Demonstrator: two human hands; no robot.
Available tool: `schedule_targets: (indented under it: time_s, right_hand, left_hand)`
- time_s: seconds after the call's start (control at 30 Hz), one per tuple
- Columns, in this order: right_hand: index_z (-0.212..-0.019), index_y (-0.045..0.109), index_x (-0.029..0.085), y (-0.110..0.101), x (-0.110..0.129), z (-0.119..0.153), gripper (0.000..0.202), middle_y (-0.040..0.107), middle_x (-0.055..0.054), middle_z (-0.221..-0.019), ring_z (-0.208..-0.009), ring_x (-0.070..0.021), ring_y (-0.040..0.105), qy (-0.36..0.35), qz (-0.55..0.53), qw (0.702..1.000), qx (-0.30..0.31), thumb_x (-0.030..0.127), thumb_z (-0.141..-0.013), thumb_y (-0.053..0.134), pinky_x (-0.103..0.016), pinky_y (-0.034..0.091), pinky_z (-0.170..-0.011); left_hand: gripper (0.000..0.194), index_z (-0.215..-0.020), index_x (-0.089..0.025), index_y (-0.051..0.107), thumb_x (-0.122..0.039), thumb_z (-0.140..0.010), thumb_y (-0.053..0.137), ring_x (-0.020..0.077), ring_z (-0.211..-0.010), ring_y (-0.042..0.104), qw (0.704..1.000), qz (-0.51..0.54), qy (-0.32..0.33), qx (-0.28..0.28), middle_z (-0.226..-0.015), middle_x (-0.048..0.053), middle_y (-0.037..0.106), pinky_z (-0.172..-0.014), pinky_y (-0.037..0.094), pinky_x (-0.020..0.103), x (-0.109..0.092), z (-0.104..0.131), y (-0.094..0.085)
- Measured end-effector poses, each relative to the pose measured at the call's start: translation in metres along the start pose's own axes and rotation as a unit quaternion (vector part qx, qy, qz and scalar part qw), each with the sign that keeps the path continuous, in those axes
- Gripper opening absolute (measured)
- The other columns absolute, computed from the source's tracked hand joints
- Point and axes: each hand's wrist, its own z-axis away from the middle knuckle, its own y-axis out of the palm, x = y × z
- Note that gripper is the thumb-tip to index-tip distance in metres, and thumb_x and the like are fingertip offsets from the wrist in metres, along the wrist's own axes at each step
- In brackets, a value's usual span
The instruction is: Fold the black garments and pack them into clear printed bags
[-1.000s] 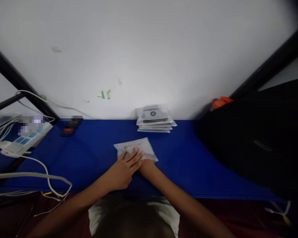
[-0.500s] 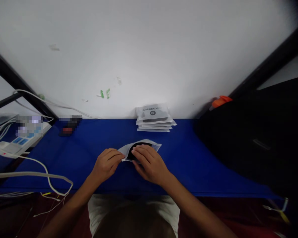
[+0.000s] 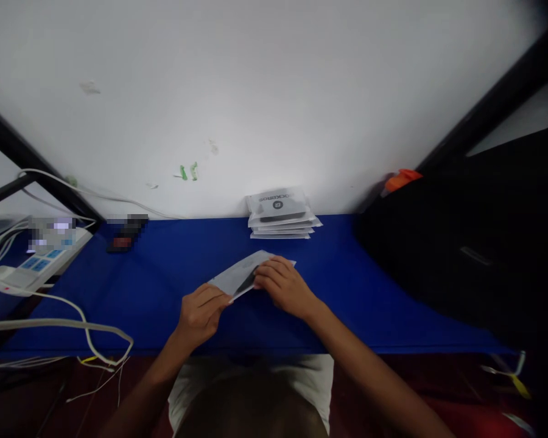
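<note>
Hands (image 3: 201,313) clamped on frosted pouch (image 3: 237,272), opposite ends; pouch stack (image 3: 283,214) beyond, near wall (image 3: 301,91).

Single head-worn view, facing forward and down, blue tabletop (image 3: 342,292) near, wall (image 3: 265,91) beyond

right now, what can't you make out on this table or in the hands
All in the head view:
Dark contents of the held frosted bag: mostly hidden by its plastic and the right hand.
Right fingertips: partly out of sight at the bag, so their grip is unclear.
Lower bags in the stack: covered by the top one.
Power strip: far end pixelated.
Large black item: cut off by the right edge.
</note>
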Motion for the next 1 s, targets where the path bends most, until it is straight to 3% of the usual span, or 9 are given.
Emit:
schedule_targets:
  time_s: [0.23, 0.33, 0.47, 0.6, 0.67, 0.73, 0.87, 0.93, 1.0]
  right_hand:
    - [-0.102, 0.063, 0.018, -0.016, -0.052, 0.036, 0.018, 0.070, -0.010, -0.099, -0.098, -0.0241, 0.060, 0.103, 0.009, 0.993, 0.051, 0.016, -0.096, 0.046, -0.047, 0.047, -0.095]
    - [-0.113, 0.060, 0.017, -0.020, -0.041, 0.030, 0.021, 0.068, -0.013, -0.110, -0.107, -0.0264, 0.059, 0.117, -0.039, 0.988, 0.092, 0.021, -0.094, 0.052, -0.049, 0.047, -0.097]
    - [-0.133, 0.050, 0.015, -0.011, -0.014, 0.005, 0.051, 0.060, -0.016, -0.130, -0.123, -0.0275, 0.052, 0.069, -0.107, 0.974, 0.186, 0.016, -0.083, 0.057, -0.048, 0.042, -0.105]
    - [-0.118, 0.060, 0.014, -0.001, -0.017, -0.017, 0.049, 0.069, -0.012, -0.111, -0.104, -0.0235, 0.063, 0.048, -0.089, 0.963, 0.251, 0.001, -0.071, 0.053, -0.038, 0.051, -0.090]
    - [-0.114, 0.062, 0.015, -0.007, -0.032, -0.028, 0.043, 0.070, -0.011, -0.106, -0.098, -0.0237, 0.064, 0.041, -0.049, 0.971, 0.231, 0.003, -0.073, 0.054, -0.037, 0.052, -0.085]
    - [-0.118, 0.060, 0.017, -0.021, -0.052, -0.040, 0.041, 0.070, -0.011, -0.110, -0.102, -0.0243, 0.063, 0.039, 0.001, 0.987, 0.153, 0.006, -0.079, 0.053, -0.038, 0.051, -0.088]
    - [-0.136, 0.049, 0.017, -0.044, -0.096, -0.061, 0.053, 0.057, -0.011, -0.137, -0.128, -0.0273, 0.048, 0.123, 0.118, 0.985, 0.009, 0.005, -0.085, 0.047, -0.045, 0.037, -0.106]
    - [-0.142, 0.042, 0.013, -0.040, -0.115, -0.064, 0.059, 0.046, -0.014, -0.147, -0.135, -0.0304, 0.040, 0.189, 0.162, 0.967, 0.055, 0.006, -0.084, 0.048, -0.047, 0.030, -0.110]
    - [-0.143, 0.042, 0.009, -0.026, -0.131, -0.059, 0.059, 0.044, -0.018, -0.148, -0.135, -0.0338, 0.039, 0.221, 0.170, 0.947, 0.160, 0.016, -0.085, 0.054, -0.047, 0.030, -0.110]
  left_hand:
    - [0.022, -0.099, -0.019, 0.068, -0.003, -0.087, 0.059, 0.0153, -0.079, 0.064, 0.999, -0.012, -0.017, -0.042, -0.084, 0.003, 0.069, -0.070, 0.055, 0.029, 0.003, 0.003, -0.010]
    - [0.019, -0.097, -0.018, 0.068, -0.004, -0.089, 0.058, 0.0158, -0.081, 0.064, 0.999, 0.037, -0.023, -0.009, -0.086, 0.004, 0.069, -0.070, 0.056, 0.030, 0.002, 0.004, -0.005]
    - [0.020, -0.099, -0.019, 0.067, -0.006, -0.091, 0.055, 0.0159, -0.080, 0.065, 0.997, 0.077, 0.007, 0.030, -0.085, 0.003, 0.070, -0.068, 0.056, 0.029, -0.006, -0.001, 0.006]
    - [0.021, -0.105, -0.021, 0.065, -0.008, -0.090, 0.058, 0.0156, -0.084, 0.065, 0.998, 0.039, -0.039, -0.030, -0.093, 0.004, 0.068, -0.072, 0.056, 0.030, -0.011, -0.006, 0.006]
    - [0.023, -0.111, -0.020, 0.062, -0.011, -0.090, 0.059, 0.0146, -0.083, 0.065, 0.992, 0.011, -0.100, -0.075, -0.100, 0.006, 0.065, -0.069, 0.056, 0.027, -0.009, -0.004, 0.003]
    - [0.023, -0.113, -0.020, 0.061, -0.015, -0.091, 0.059, 0.0134, -0.081, 0.064, 0.986, 0.000, -0.144, -0.087, -0.101, 0.006, 0.063, -0.066, 0.056, 0.025, -0.005, 0.000, -0.001]
    - [0.014, -0.107, -0.022, 0.061, -0.021, -0.093, 0.055, 0.0131, -0.078, 0.064, 0.979, 0.034, -0.202, -0.009, -0.092, 0.002, 0.064, -0.067, 0.055, 0.025, 0.006, 0.011, -0.001]
    - [0.014, -0.106, -0.022, 0.061, -0.025, -0.095, 0.053, 0.0133, -0.078, 0.065, 0.971, 0.061, -0.228, 0.047, -0.091, 0.002, 0.064, -0.068, 0.055, 0.026, 0.009, 0.015, 0.003]
    - [0.016, -0.108, -0.023, 0.060, -0.027, -0.096, 0.052, 0.0135, -0.079, 0.065, 0.961, 0.078, -0.241, 0.108, -0.094, 0.002, 0.065, -0.070, 0.055, 0.027, 0.010, 0.015, 0.007]
